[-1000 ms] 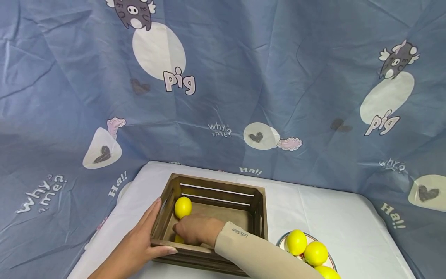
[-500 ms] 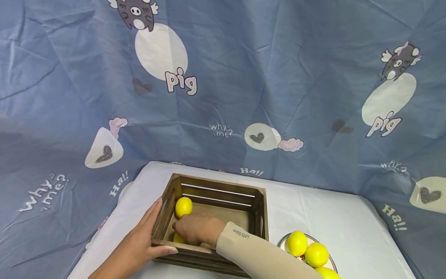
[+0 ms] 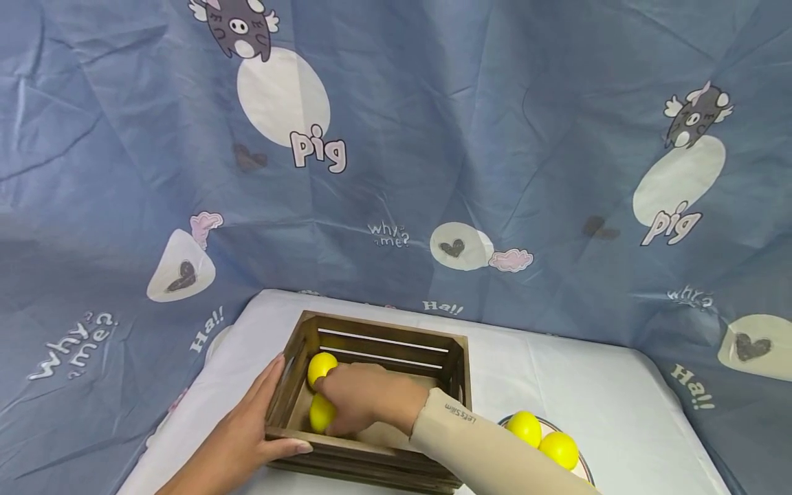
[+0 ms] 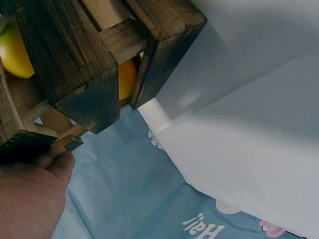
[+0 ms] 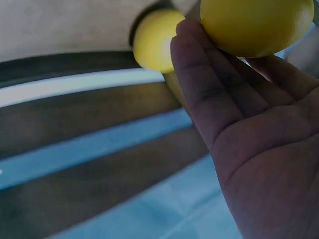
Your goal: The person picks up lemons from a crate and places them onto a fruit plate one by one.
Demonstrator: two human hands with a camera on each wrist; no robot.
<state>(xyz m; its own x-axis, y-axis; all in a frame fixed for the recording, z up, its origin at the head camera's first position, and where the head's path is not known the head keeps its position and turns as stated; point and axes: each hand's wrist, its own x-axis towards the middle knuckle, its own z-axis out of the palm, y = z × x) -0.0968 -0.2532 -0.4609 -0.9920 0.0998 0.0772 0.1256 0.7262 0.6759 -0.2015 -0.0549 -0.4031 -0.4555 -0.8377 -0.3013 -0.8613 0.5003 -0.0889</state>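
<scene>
A brown slatted wooden crate (image 3: 359,462) stands on the white-covered table. My left hand (image 3: 238,436) grips its near left corner, thumb over the front side and fingers along the left side. Inside, two yellow lemons lie along the left end: a farther lemon (image 3: 322,366) and a nearer lemon (image 3: 320,414). My right hand (image 3: 359,395) reaches into the crate beside them. The right wrist view shows its fingers (image 5: 204,84) fairly straight, alongside the nearer lemon (image 5: 256,25), with the other lemon (image 5: 154,40) beyond the fingertips.
Right of the crate, a round plate (image 3: 584,474) with a dark-edged rim bears lemons (image 3: 524,429), partly hidden by the right sleeve (image 3: 489,447). A blue printed curtain (image 3: 396,172) hangs behind and beside the white table (image 3: 520,364).
My right hand has shifted slightly right and up, its fingers loosened from the nearer lemon, which now shows more. My left hand stays on the crate. The view has tilted slightly.
</scene>
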